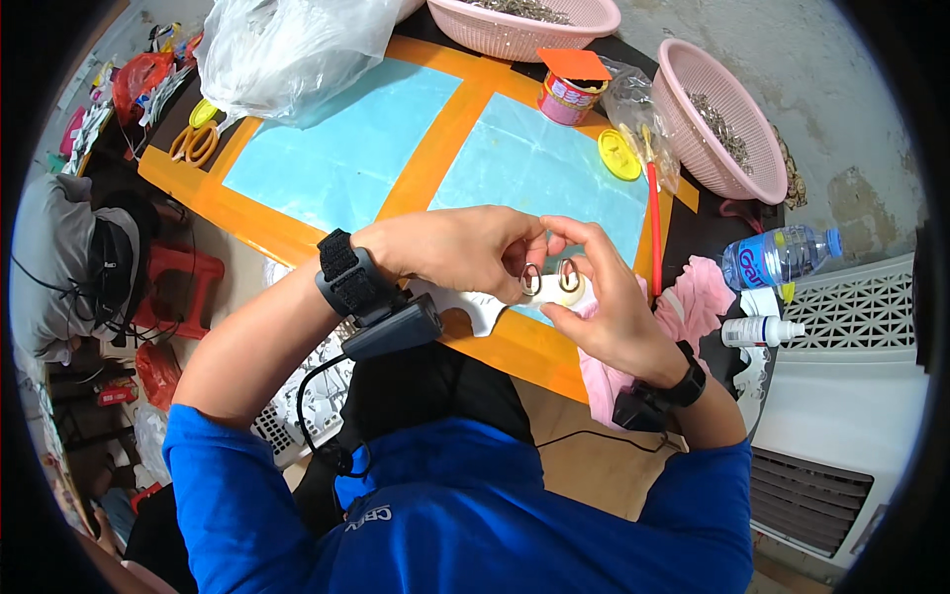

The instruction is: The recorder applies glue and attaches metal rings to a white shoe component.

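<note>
My left hand [470, 247] and my right hand [618, 307] meet over the near right part of the table. Between them is a small white piece [566, 295] with a metal oval ring [532, 280] and a second metal oval ring [568, 275] on it. My left fingertips are closed at the left ring. The right thumb and fingers curl round the other end of the white piece. A flat white cut-out piece [477, 309] lies on the table edge below my left hand. How the rings sit on the piece is partly hidden by my fingers.
Pink baskets of small metal parts, one at the back [515, 40] and another at the right [693, 139], flank an open can [569, 99]. Nearby lie a yellow lid [619, 154], a red stick [654, 233], a pink cloth [693, 297], a water bottle [772, 259] and orange-handled scissors [196, 145].
</note>
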Demonstrator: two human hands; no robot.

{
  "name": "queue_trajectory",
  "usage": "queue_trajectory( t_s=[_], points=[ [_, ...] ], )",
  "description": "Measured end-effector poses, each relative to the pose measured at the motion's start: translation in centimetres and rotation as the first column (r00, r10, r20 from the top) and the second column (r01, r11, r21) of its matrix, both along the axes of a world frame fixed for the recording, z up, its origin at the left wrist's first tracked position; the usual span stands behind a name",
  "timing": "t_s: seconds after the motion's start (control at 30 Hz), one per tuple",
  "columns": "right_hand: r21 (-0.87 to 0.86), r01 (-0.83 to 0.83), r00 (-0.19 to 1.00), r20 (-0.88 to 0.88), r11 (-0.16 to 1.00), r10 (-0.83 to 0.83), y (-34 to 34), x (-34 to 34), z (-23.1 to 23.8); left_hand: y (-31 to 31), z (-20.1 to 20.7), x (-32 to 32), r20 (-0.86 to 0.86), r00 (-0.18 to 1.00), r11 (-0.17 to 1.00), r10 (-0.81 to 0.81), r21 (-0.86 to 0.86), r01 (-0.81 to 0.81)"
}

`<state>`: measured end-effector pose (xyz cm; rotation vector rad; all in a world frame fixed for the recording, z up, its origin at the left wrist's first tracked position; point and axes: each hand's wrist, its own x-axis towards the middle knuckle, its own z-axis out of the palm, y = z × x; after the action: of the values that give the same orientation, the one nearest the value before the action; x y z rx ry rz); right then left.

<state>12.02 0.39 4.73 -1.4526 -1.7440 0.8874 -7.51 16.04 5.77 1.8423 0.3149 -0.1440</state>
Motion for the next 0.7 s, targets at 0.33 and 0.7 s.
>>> queue_trajectory(
  t_s=[0.33,0.7],
  points=[
    [0.001,0.010,1.000,0.004,1.000,-0.010,0.0,0.0,0.0,-0.1,2.0,0.3,-0.249,0.966,0.997,-0.068,0.024,0.076],
    [-0.061,0.034,0.999,-0.015,0.998,-0.035,0.1,0.5,-0.3,0.1,1.2,0.0,-0.081,0.996,0.989,0.041,-0.141,-0.052]
  ],
)
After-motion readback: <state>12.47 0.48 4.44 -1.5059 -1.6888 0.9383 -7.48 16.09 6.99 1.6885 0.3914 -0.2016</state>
